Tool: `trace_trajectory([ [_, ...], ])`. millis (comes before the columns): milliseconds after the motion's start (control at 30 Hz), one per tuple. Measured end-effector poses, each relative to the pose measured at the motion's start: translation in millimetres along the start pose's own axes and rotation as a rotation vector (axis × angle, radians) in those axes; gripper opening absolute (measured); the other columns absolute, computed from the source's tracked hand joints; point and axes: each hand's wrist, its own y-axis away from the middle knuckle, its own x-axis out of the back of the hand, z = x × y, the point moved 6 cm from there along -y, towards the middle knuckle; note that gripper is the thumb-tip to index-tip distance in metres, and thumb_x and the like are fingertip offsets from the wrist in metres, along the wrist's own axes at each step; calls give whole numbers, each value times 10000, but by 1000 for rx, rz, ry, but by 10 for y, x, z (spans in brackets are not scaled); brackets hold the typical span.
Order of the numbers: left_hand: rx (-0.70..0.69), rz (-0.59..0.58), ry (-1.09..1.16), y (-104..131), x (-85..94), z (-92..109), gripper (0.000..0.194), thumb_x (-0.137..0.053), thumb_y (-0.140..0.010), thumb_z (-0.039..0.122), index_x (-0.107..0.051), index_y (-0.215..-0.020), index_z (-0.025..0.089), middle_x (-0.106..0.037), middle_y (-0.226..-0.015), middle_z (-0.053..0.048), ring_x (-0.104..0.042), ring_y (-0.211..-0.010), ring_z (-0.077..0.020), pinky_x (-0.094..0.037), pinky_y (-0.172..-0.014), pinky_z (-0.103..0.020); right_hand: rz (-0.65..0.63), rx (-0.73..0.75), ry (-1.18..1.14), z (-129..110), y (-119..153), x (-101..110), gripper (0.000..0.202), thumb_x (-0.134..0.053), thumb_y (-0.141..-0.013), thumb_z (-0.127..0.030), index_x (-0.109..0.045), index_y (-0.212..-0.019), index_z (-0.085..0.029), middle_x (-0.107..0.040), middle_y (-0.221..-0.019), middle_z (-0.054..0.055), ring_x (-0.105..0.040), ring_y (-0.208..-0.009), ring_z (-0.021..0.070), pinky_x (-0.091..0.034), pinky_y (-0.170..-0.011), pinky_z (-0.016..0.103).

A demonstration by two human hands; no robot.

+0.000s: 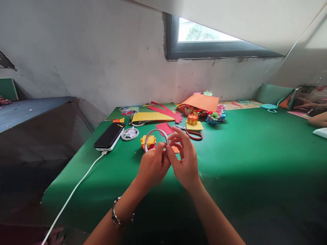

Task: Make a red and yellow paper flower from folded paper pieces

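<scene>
A narrow white roll of tape (pixel 146 143) stands on edge above the table, its ring open toward me. My left hand (pixel 152 163) pinches its lower right part between thumb and fingers. My right hand (pixel 185 160) is at the same side of the roll, with its thumb tip and curled fingers against the rim and the index finger raised. The fingertips partly hide where they meet the tape. Just behind the ring sits a yellow and red folded paper piece (pixel 149 141). Scissors (pixel 194 135) with red handles lie beyond my right hand, near a red paper square (pixel 165 128).
A phone on a white power bank (pixel 109 136) with a white cable (pixel 76 187) lies left. Another tape roll (pixel 129 133) is beside it. Yellow paper (pixel 153 116), red strips (pixel 163 110) and paper flowers (pixel 216 117) stand behind. Another person's arm (pixel 318 119) shows far right.
</scene>
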Motion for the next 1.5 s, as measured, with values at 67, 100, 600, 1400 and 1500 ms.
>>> trace_trajectory([
  [67,22,13,-2,-9,-2,-16,151,-304,-851,239,-444,-832,186,-590,-519,3,-552,-433,-151,-352,-432,-215,-1,26,-5,1,9,-2,433,-452,-818,-100,-447,-1204,-298,-556,-896,13,-543,-817,109,-515,-772,291],
  [100,44,14,3,-10,-7,-29,165,-303,-860,245,-455,-850,181,-590,-520,5,-546,-421,-145,-342,-426,-209,-5,34,-5,2,12,-4,437,-448,-824,-102,-446,-1211,-304,-561,-904,15,-546,-820,110,-513,-779,297],
  [600,-201,50,33,-50,21,-71,154,-327,-862,171,-479,-839,175,-577,-521,22,-500,-440,-106,-366,-451,-189,84,112,127,-62,24,45,404,-513,-798,-55,-563,-1108,-309,-607,-866,-13,-592,-787,88,-533,-747,231],
  [1400,-201,28,-203,-56,21,-69,272,-267,-890,204,-534,-863,159,-596,-522,-19,-558,-469,-150,-395,-459,-214,-83,68,-4,91,3,-65,507,-412,-831,-86,-359,-1272,-330,-457,-795,-7,-476,-772,118,-484,-824,338],
  [1500,-168,10,-181,-47,-1,-99,284,-260,-898,225,-535,-912,159,-618,-557,-31,-589,-512,-162,-420,-485,-227,-55,114,72,70,23,-73,511,-393,-842,-89,-336,-1284,-341,-480,-903,23,-482,-830,131,-482,-830,344],
])
